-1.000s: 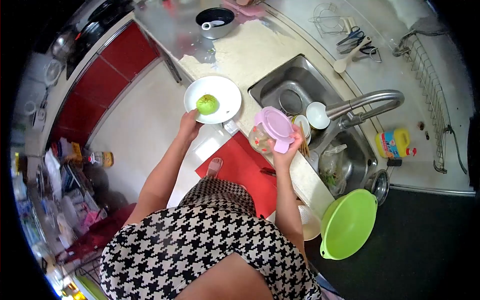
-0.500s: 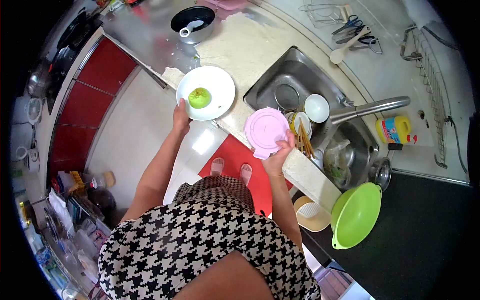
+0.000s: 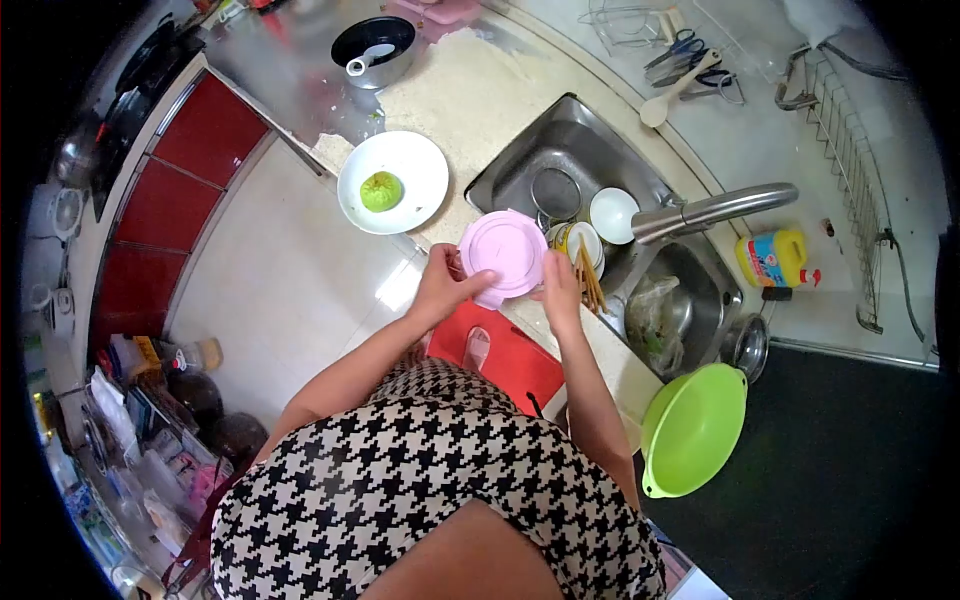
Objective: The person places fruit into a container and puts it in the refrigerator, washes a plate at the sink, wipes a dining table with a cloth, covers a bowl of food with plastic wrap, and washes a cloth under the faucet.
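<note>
Both hands hold a round pink food-container lid (image 3: 503, 250) with snap tabs, in front of the counter's edge. My left hand (image 3: 440, 285) grips its near left side, thumb on top. My right hand (image 3: 562, 290) is closed at its right side, fingers partly hidden. Whether a box sits beneath the lid I cannot tell. Left of it, a white plate (image 3: 420, 190) rests at the counter edge, bearing a green, round piece of food (image 3: 381, 191).
The double sink (image 3: 520, 160) on the right holds a strainer (image 3: 556, 194), a white bowl (image 3: 613, 214), chopsticks (image 3: 588, 275) and a plastic bag (image 3: 655, 310). A green basin (image 3: 695, 430) stands near right. A pan (image 3: 385, 68) sits at the back, a faucet (image 3: 720, 210) over the sink.
My left hand has let go of the plate, now on the counter, and moved right to the pink lid. My right hand keeps hold of the lid. The view has shifted slightly.
</note>
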Demonstrator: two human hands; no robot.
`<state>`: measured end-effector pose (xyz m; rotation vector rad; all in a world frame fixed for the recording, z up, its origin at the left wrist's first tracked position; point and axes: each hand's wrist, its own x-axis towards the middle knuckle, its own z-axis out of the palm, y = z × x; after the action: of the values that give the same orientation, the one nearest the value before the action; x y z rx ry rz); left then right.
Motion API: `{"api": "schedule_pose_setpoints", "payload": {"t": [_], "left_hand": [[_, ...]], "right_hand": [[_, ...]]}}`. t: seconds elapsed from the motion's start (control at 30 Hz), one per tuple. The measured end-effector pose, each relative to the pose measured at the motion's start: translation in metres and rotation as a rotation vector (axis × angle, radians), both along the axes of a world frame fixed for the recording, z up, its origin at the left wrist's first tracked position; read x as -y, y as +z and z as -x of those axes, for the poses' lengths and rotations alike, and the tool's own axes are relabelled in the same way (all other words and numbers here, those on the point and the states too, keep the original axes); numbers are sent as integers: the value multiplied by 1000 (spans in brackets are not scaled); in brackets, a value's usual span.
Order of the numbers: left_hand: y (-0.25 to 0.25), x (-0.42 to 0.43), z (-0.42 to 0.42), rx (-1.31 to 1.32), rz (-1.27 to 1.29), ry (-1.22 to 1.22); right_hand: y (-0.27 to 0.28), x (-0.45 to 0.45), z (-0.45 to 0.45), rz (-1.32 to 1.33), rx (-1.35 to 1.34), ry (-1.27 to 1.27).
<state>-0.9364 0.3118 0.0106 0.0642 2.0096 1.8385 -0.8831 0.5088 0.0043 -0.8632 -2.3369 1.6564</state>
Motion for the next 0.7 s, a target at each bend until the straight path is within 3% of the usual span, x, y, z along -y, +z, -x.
{"api": "schedule_pose_setpoints", "payload": {"t": [0.17,0.23,0.3,0.4,0.47,0.53,0.57,0.67,0.7], "left_hand": [[-4,-17,9,5,122,120],[-2,-18,3,-28,170,120],[1,-18,3,21,31,123],[2,-12,17,129,-78,64],[2,-6,24,153,-143,22],[19,-5,31,231,-140,12],[18,-8,33,216,-132,26],[5,-16,34,92,-147,96],[-9,-16,35,23,-115,85]], "right_hand": [[3,9,20,-266,99,-48],[3,12,16,-195,100,-48],[35,9,9,18,324,33],[19,-23,15,-335,355,293],[14,-38,40,-111,336,188],[16,-30,66,126,187,237],[-8,-30,78,-61,99,271],[20,-14,90,-281,266,337],[14,-13,88,-349,189,299]]}}
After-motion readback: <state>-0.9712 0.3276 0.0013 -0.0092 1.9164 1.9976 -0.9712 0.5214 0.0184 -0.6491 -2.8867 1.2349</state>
